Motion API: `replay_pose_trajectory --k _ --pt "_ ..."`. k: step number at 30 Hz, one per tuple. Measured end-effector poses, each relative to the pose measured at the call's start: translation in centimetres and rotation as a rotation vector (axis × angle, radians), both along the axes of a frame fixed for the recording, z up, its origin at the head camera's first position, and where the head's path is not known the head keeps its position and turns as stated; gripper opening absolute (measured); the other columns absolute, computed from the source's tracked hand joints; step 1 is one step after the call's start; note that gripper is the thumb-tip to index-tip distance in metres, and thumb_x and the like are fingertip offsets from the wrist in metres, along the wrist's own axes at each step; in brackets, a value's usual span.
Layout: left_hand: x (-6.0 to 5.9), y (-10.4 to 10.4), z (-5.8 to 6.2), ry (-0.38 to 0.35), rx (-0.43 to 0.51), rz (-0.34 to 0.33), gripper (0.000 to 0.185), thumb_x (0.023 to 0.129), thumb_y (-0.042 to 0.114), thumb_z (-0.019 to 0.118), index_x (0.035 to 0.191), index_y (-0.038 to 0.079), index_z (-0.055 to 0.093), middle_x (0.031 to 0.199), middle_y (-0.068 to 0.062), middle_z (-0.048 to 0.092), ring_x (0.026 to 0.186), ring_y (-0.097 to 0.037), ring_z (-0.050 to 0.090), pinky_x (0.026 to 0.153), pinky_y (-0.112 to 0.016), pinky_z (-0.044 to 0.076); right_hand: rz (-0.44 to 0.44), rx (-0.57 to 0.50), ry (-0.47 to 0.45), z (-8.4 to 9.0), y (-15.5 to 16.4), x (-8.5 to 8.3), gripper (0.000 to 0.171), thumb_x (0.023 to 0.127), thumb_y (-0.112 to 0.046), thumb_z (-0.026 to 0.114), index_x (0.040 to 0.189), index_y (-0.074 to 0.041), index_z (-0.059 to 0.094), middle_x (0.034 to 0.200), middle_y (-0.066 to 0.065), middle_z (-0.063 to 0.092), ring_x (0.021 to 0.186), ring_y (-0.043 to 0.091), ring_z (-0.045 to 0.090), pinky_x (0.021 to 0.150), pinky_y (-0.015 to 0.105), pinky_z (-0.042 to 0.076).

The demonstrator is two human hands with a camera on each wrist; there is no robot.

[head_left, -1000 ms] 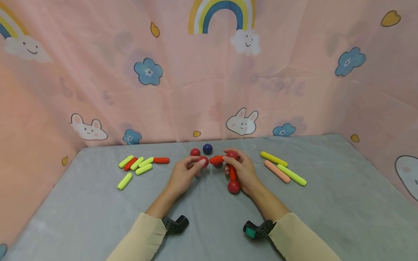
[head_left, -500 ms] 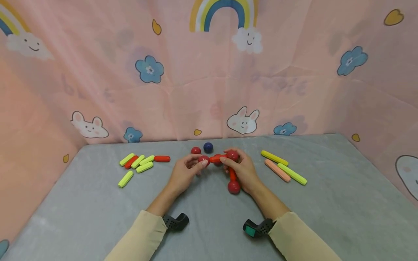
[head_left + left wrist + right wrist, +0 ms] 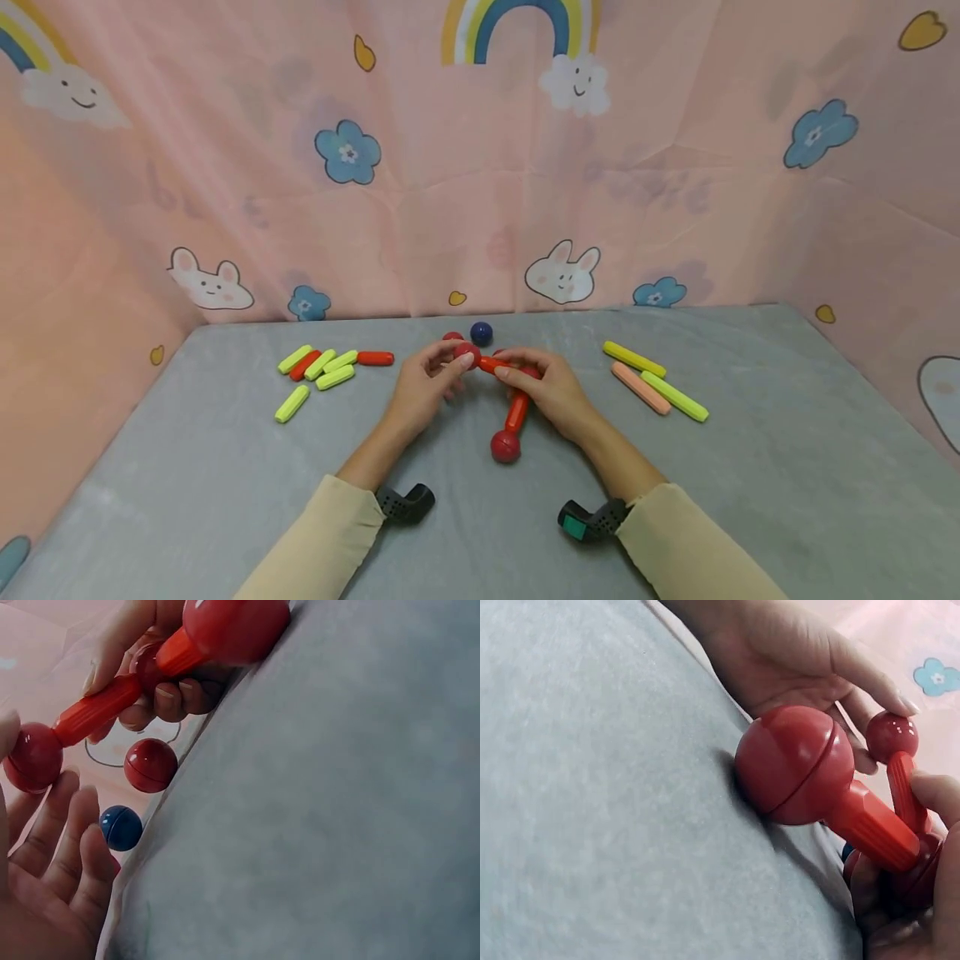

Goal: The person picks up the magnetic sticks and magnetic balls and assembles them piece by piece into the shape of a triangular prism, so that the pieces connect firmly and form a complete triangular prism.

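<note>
Rod (image 3: 517, 411) aslant, near end leftward

We've got the head cam looking forward and down from well back, over the grey table (image 3: 225, 500) to the pink backdrop (image 3: 450, 208). Our wrist views are way closer, both tilted, backdrop in an upper corner. They share the red ball-and-rod piece (image 3: 517, 412), left hand (image 3: 422, 385) and right hand (image 3: 557, 395) with the head view.

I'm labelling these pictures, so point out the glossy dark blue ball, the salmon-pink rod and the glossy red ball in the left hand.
Glossy dark blue ball (image 3: 482, 334): head view, middle of visible side.
Salmon-pink rod (image 3: 641, 387): head view, midway along.
Glossy red ball (image 3: 35, 759): left wrist view, middle of visible side.
</note>
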State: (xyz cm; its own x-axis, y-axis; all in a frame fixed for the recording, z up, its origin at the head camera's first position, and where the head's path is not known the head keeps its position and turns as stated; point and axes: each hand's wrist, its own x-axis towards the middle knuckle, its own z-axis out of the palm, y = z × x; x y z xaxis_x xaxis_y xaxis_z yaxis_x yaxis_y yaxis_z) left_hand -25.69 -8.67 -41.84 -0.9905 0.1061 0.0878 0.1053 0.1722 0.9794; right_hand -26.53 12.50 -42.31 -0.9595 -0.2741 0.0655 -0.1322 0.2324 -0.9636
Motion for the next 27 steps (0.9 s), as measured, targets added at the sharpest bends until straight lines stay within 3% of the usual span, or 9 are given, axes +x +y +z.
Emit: replay_pose_trajectory --k 4,6,8,12,14,16,19,23,27 --pt "0.0 -0.9 0.6 -0.004 -0.06 -0.053 0.039 0.101 0.032 0.061 0.135 0.014 0.061 0.114 -0.013 0.068 0.081 -0.019 0.066 0.071 -0.027 0.054 0.013 -0.019 -0.028 0.1 -0.2 -0.2 0.031 0.098 -0.023 0.067 0.121 -0.003 0.071 0.089 0.018 0.067 0.077 0.017 0.062 0.069 0.023 0.053" --pt "0.0 -1.5 1.0 0.029 -0.167 -0.047 0.04 0.103 0.037 0.056 0.136 0.015 0.06 0.117 -0.01 0.068 0.088 -0.02 0.067 0.076 -0.031 0.055 0.008 -0.041 -0.048 0.1 -0.2 -0.3 0.032 0.098 -0.024 0.066 0.122 -0.002 0.07 0.09 0.017 0.067 0.077 0.016 0.062 0.071 0.022 0.053" --pt "-0.2 -2.1 1.4 0.093 -0.32 0.006 0.039 0.104 0.038 0.053 0.135 0.015 0.062 0.119 -0.009 0.068 0.096 -0.022 0.066 0.083 -0.035 0.056 0.002 -0.068 -0.062 0.2 -0.1 -0.4 0.033 0.099 -0.024 0.065 0.123 -0.001 0.069 0.093 0.015 0.068 0.078 0.015 0.061 0.072 0.022 0.053" --pt "-0.6 -3.2 1.9 0.239 -0.722 0.218 0.032 0.101 0.026 0.059 0.13 0.013 0.065 0.125 -0.01 0.067 0.111 -0.028 0.062 0.095 -0.045 0.053 -0.006 -0.09 -0.076 0.2 0.4 -0.4 0.035 0.099 -0.024 0.065 0.124 0.0 0.068 0.094 0.012 0.069 0.079 0.013 0.061 0.073 0.022 0.052" --pt "-0.8 -3.6 2.1 0.26 -0.875 0.289 0.033 0.098 0.017 0.06 0.13 0.01 0.065 0.131 -0.014 0.065 0.119 -0.034 0.059 0.102 -0.05 0.049 -0.018 -0.087 -0.076 0.2 0.8 -0.3 0.034 0.099 -0.023 0.064 0.123 0.001 0.068 0.093 0.01 0.069 0.079 0.013 0.06 0.073 0.022 0.052" --pt "-1.0 -4.3 2.2 0.248 -0.974 0.295 0.037 0.095 0.01 0.059 0.132 0.007 0.063 0.137 -0.018 0.06 0.127 -0.038 0.054 0.109 -0.054 0.042 -0.028 -0.083 -0.072 0.2 1.1 -0.3 0.034 0.099 -0.023 0.065 0.122 0.001 0.068 0.09 0.01 0.068 0.078 0.013 0.06 0.072 0.022 0.051" --pt "-1.2 -5.6 2.7 0.169 -1.002 0.199 0.047 0.092 0.004 0.057 0.139 0.005 0.057 0.143 -0.02 0.055 0.135 -0.039 0.05 0.115 -0.056 0.038 -0.032 -0.078 -0.066 0.2 1.1 -0.3 0.033 0.099 -0.022 0.065 0.122 0.002 0.068 0.093 0.012 0.069 0.078 0.013 0.06 0.073 0.022 0.052" --pt "-1.2 -7.9 3.0 0.078 -0.959 0.075 0.049 0.091 0.0 0.06 0.14 0.004 0.056 0.142 -0.02 0.056 0.131 -0.038 0.054 0.111 -0.054 0.044 -0.025 -0.076 -0.076 0.1 0.7 -0.4 0.034 0.099 -0.022 0.065 0.124 0.001 0.068 0.099 0.015 0.071 0.08 0.013 0.06 0.075 0.022 0.053" --pt "-1.1 -9.2 2.9 0.112 -0.969 0.071 0.035 0.092 0.002 0.064 0.127 0.003 0.067 0.128 -0.019 0.066 0.119 -0.036 0.061 0.104 -0.053 0.049 -0.024 -0.091 -0.086 0.1 0.2 -0.5 0.034 0.099 -0.023 0.065 0.124 0.001 0.068 0.097 0.012 0.071 0.079 0.013 0.06 0.075 0.022 0.053"
